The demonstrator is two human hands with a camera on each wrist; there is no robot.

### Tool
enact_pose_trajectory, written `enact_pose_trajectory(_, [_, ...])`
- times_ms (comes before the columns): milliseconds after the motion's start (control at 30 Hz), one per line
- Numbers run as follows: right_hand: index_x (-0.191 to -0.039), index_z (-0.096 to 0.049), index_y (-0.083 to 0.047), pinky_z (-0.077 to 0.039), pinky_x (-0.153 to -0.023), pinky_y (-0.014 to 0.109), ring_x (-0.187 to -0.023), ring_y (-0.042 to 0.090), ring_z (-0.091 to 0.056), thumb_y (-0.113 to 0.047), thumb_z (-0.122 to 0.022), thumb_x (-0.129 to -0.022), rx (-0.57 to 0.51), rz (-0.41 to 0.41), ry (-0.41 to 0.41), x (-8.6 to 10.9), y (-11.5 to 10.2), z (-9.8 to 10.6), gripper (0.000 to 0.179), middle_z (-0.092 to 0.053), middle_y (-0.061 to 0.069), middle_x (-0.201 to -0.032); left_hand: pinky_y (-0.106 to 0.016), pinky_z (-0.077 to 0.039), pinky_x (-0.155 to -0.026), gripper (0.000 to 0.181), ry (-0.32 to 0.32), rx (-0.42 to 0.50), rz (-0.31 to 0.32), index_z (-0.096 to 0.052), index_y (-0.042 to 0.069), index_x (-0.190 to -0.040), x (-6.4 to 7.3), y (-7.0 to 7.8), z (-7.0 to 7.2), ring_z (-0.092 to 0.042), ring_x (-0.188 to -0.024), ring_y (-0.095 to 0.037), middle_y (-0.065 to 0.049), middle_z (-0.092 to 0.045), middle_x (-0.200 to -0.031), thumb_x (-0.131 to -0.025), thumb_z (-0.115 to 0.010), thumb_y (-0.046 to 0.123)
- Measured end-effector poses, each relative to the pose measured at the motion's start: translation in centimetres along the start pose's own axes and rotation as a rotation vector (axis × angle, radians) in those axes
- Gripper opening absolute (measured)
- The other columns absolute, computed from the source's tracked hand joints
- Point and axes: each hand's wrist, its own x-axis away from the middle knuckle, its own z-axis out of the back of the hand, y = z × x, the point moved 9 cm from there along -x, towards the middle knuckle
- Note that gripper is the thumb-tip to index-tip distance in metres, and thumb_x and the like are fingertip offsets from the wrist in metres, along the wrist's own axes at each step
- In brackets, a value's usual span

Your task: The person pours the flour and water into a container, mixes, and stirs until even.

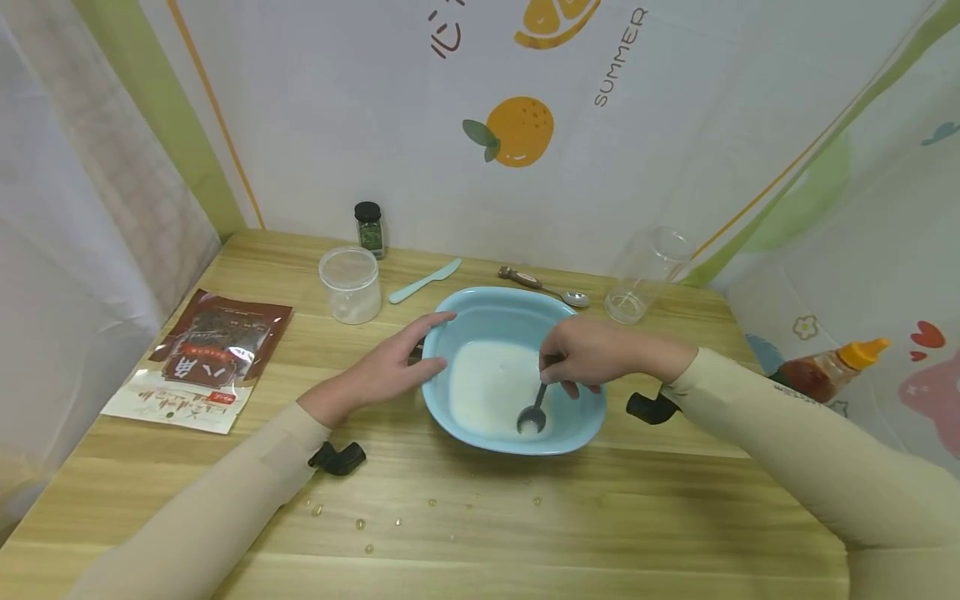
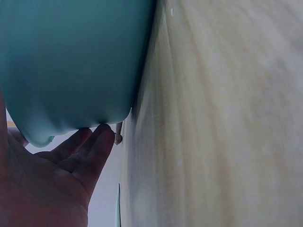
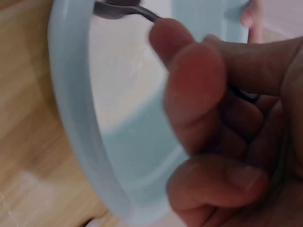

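A light blue basin (image 1: 468, 304) stands mid-table with a shallow pool of white liquid (image 1: 487, 383) in its bottom. My left hand (image 1: 382, 367) holds the basin's left side, thumb over the rim; in the left wrist view its other fingers (image 2: 97, 144) rest against the outer wall. Above the basin's right half, my right hand (image 1: 588, 350) pinches the handle of a small dark spoon (image 1: 532, 417). The spoon slants down, its bowl at the liquid near the basin's front. In the right wrist view, the curled fingers (image 3: 196, 82) hide part of the handle.
Behind the basin are a lidded clear tub (image 1: 351, 287), green-filled jar (image 1: 369, 229), pale green knife (image 1: 425, 281), metal spoon (image 1: 547, 287) and tall clear container (image 1: 645, 275). A brown-white packet (image 1: 202, 358) lies left; an orange-capped bottle (image 1: 825, 371) is right. Droplets (image 1: 361, 524) dot the table's front.
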Motion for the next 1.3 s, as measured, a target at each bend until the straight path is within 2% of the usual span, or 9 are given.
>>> enact_pose_trajectory(200, [-0.1, -0.078, -0.005, -0.058, -0.059, 0.031, -0.045, 0.016, -0.06, -0.014, -0.066, -0.112, 0.093, -0.081, 0.02, 0.1, 2.0, 1.5, 0.019, -0.068, -0.001, -0.063, -0.051, -0.06, -0.112, 0.069, 0.002, -0.01, -0.004, -0.033, 0.007, -0.173, 0.1, 0.0, 0.1, -0.06, -0.142, -0.043, -0.022, -0.041, -0.171, -0.111, -0.064, 0.015])
enact_pose_trajectory(367, [-0.101, -0.078, -0.006, -0.052, -0.054, 0.03, -0.051, 0.014, -0.06, -0.015, -0.065, -0.112, 0.209, -0.134, 0.135, -0.2, 2.7, 3.3, 0.02, -0.067, -0.003, -0.067, -0.051, -0.059, -0.112, 0.069, 0.001, -0.012, -0.008, -0.033, 0.008, -0.173, 0.1, -0.2, 0.1, -0.059, -0.143, -0.043, -0.022, -0.04, -0.172, -0.111, -0.063, 0.016])
enact_pose_trajectory(567, [-0.111, -0.081, -0.004, -0.049, -0.06, 0.034, -0.061, 0.015, -0.059, -0.018, -0.064, -0.113, 0.296, -0.185, 0.269, -0.5, 3.2, 4.7, 0.022, -0.066, -0.003, -0.071, -0.048, -0.062, -0.108, 0.07, -0.002, 0.001, -0.005, -0.033, 0.007, -0.173, 0.1, 0.0, -0.1, -0.063, -0.139, -0.043, -0.024, -0.043, -0.169, -0.111, -0.064, 0.015])
enact_pose_trajectory(667, [-0.109, -0.081, -0.005, -0.05, -0.06, 0.034, -0.059, 0.015, -0.059, -0.018, -0.065, -0.113, 0.287, -0.179, 0.251, -0.4, 3.2, 4.6, 0.022, -0.066, -0.004, -0.069, -0.047, -0.063, -0.107, 0.07, -0.004, 0.001, 0.0, -0.033, 0.007, -0.173, 0.1, 0.0, -0.1, -0.064, -0.138, -0.043, -0.025, -0.043, -0.168, -0.111, -0.063, 0.016])
enact_pose_trajectory(733, [-0.105, -0.08, -0.006, -0.052, -0.059, 0.034, -0.056, 0.015, -0.06, -0.018, -0.065, -0.113, 0.258, -0.154, 0.198, -0.5, 2.9, 4.0, 0.021, -0.067, -0.004, -0.068, -0.047, -0.063, -0.107, 0.07, -0.006, 0.004, 0.004, -0.032, 0.007, -0.173, 0.1, 0.0, 0.0, -0.064, -0.137, -0.043, -0.025, -0.043, -0.168, -0.111, -0.063, 0.016])
enact_pose_trajectory(867, [-0.104, -0.079, -0.01, -0.056, -0.063, 0.034, -0.051, 0.018, -0.064, -0.021, -0.064, -0.114, 0.151, -0.047, 0.072, -0.9, 1.4, 2.3, 0.022, -0.07, -0.002, -0.068, -0.048, -0.063, -0.107, 0.071, -0.005, 0.001, 0.011, -0.032, 0.008, -0.173, 0.2, 0.2, 0.1, -0.064, -0.138, -0.042, -0.023, -0.042, -0.169, -0.111, -0.064, 0.015])
enact_pose_trajectory(933, [-0.107, -0.079, -0.01, -0.056, -0.065, 0.035, -0.052, 0.021, -0.065, -0.023, -0.063, -0.115, 0.079, 0.005, 0.043, -1.3, 0.6, 1.5, 0.023, -0.073, 0.001, -0.071, -0.048, -0.062, -0.108, 0.07, -0.001, -0.003, 0.008, -0.032, 0.007, -0.173, 0.2, 0.1, 0.2, -0.063, -0.139, -0.042, -0.023, -0.041, -0.17, -0.111, -0.064, 0.015])
enact_pose_trajectory(1067, [-0.114, -0.08, -0.008, -0.053, -0.059, 0.033, -0.053, 0.026, -0.067, -0.025, -0.062, -0.116, 0.009, 0.022, 0.109, -2.4, 0.2, 1.4, 0.025, -0.077, 0.004, -0.079, -0.049, -0.061, -0.11, 0.069, -0.001, -0.015, -0.011, -0.032, 0.006, -0.173, 0.0, 0.0, 0.1, -0.062, -0.14, -0.043, -0.024, -0.04, -0.171, -0.112, -0.063, 0.015])
enact_pose_trajectory(1300, [-0.117, -0.077, 0.003, -0.052, -0.057, 0.033, -0.054, 0.026, -0.067, -0.018, -0.062, -0.115, -0.032, -0.204, 0.288, -2.8, 2.8, 3.5, 0.026, -0.076, 0.008, -0.077, -0.049, -0.061, -0.11, 0.07, -0.003, -0.014, -0.018, -0.033, 0.005, -0.173, 0.0, -0.2, 0.0, -0.061, -0.141, -0.042, -0.024, -0.041, -0.171, -0.111, -0.064, 0.016])
